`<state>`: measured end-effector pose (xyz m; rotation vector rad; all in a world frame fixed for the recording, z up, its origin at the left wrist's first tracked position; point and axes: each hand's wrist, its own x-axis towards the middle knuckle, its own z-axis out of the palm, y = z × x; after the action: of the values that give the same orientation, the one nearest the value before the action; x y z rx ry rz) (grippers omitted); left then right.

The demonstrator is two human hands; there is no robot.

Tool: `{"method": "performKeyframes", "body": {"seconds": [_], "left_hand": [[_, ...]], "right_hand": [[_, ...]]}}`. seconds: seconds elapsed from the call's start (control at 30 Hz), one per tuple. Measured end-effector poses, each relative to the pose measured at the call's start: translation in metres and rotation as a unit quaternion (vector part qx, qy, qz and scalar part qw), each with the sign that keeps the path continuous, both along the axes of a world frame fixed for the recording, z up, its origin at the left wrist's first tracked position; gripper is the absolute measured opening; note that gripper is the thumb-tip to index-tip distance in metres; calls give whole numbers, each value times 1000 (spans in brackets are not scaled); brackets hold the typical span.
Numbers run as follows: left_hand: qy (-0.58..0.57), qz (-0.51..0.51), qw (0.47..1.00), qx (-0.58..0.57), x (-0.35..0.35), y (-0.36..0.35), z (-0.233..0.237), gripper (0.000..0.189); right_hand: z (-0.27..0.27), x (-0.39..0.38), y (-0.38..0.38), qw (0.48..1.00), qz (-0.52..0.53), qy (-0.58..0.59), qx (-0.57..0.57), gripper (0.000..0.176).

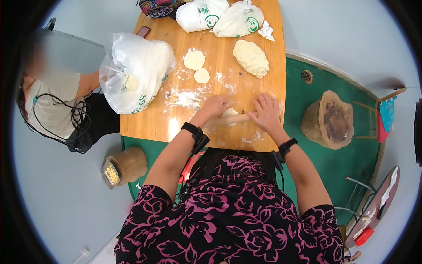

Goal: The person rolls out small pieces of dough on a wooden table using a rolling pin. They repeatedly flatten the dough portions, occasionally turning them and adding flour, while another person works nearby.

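Observation:
A small dough disc (230,113) lies on the wooden table under a rolling pin (239,119), which is blurred toward its left end. My right hand (267,113) presses the pin's right end with its palm, fingers stretched out and spread. At the disc's left edge, my left hand (214,108) has its fingers curled together, pinching the dough's rim as far as I can see. Two flattened dough rounds, a larger round (194,59) and a smaller round (201,75), lie farther back. A large dough lump (251,58) sits to the right.
Loose flour (187,98) dusts the wooden table (151,125). A big plastic bag (138,70) stands at left, near a seated person (61,103). Two white bags (202,15) and a crumpled tissue (266,31) lie at the back. A wooden stump (327,119) stands right.

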<state>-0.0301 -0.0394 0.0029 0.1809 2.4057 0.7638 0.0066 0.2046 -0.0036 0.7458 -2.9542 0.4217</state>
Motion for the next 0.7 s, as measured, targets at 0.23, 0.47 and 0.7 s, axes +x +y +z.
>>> {"method": "performKeyframes", "body": {"seconds": [0.23,0.47,0.7], "left_hand": [[23,-36,999,-26,6,3,-1,18],[102,24,994,17,23,5,-27,14],[58,-41,997,-12,24,18,-10,23]], "right_hand": [[-2,-5,-4,1000,-16,26,8,53],[-11,9,-2,999,-23,29,-10,51],[4,22,2,999,18,-1,42,57]]}}
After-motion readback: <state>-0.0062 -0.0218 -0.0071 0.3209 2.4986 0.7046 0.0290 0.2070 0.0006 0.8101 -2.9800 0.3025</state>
